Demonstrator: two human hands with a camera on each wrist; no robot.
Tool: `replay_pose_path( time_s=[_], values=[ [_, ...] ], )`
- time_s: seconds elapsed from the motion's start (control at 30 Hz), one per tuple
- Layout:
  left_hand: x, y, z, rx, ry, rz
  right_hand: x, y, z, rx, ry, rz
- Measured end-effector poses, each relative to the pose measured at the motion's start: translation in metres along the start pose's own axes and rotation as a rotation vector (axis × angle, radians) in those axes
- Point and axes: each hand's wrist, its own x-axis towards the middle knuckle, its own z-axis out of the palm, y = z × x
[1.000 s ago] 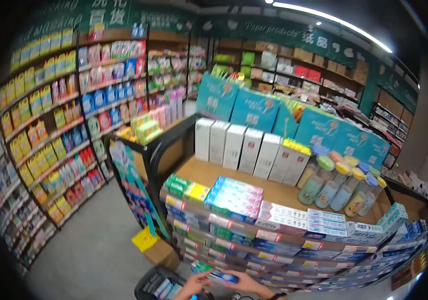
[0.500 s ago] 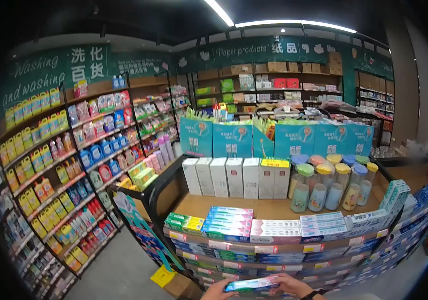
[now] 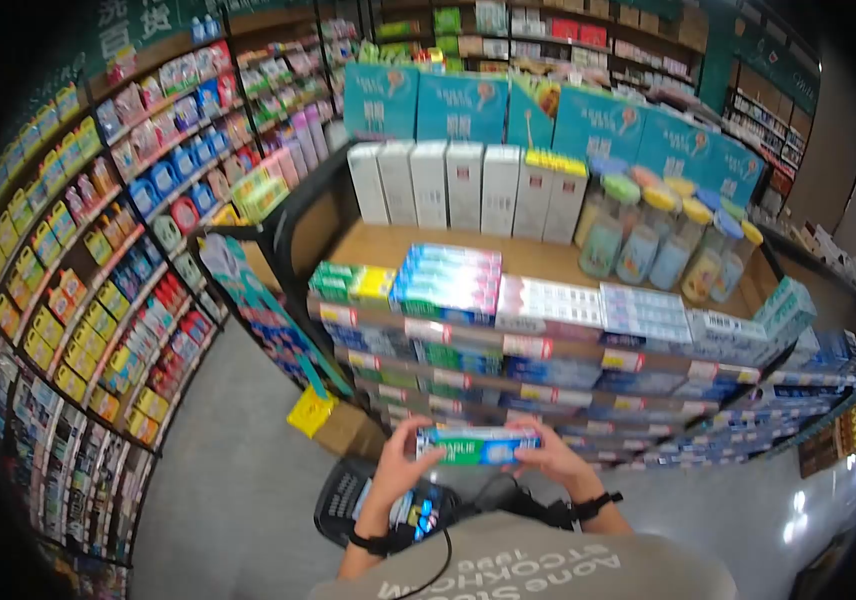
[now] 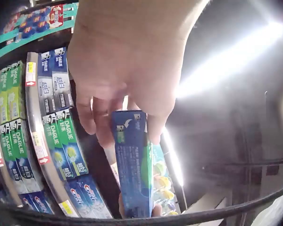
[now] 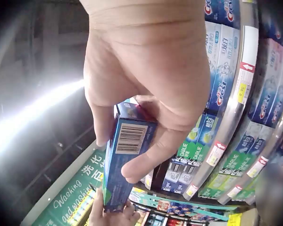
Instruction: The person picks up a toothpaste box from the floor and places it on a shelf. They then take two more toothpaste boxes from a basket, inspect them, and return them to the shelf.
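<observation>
Along the near side of the display stand [image 3: 358, 243], held apart from its shelf tiers [image 3: 568, 400]: one Darlie box [image 3: 478, 447], blue and green, raised between your two hands. Long axis: left to right, roughly in line with the stand's near edge; lettering upright, printed face toward you. Your left hand [image 3: 406, 458]: thumb and fingers gripped the left end. Your right hand [image 3: 556, 460]: thumb and fingers gripped the right end; a barcode [image 5: 132, 139] showed close by. Edges: shelf tiers on the far side; a black basket [image 3: 336, 500], packs inside, below your hands to the left; a cardboard carton [image 3: 353, 432] by the stand's left corner. Room for moving: gray floor [image 3: 233, 470] ran between the stand and the left shelves [image 3: 78, 300], and also to the near right.
</observation>
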Motion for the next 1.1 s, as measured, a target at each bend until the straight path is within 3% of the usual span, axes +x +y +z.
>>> replay_pose_path(
  time_s=[0.23,0.3,0.43,0.57,0.63,0.77,1.1],
  values=[
    [-0.015,0.023,0.001,0.097,-0.040,-0.015,-0.007,-0.021,0.024,0.037,0.022,-0.070],
    [-0.018,0.022,0.002,0.066,-0.030,0.049,-0.008,-0.028,0.029,0.046,0.050,-0.084],
    [-0.023,0.026,0.008,-0.034,-0.105,-0.031,-0.010,-0.050,0.036,0.013,0.101,-0.107],
    [-0.021,0.024,0.009,-0.139,-0.082,-0.041,-0.012,-0.067,0.045,-0.043,0.112,-0.052],
    [-0.015,0.024,0.005,-0.089,-0.080,0.021,-0.012,-0.069,0.045,-0.075,0.105,-0.069],
    [-0.007,0.036,0.005,-0.178,-0.072,-0.030,-0.007,-0.071,0.048,-0.023,0.127,-0.116],
    [0.009,0.055,0.006,-0.179,-0.061,-0.025,-0.016,-0.090,0.048,-0.071,0.008,-0.179]
  ],
)
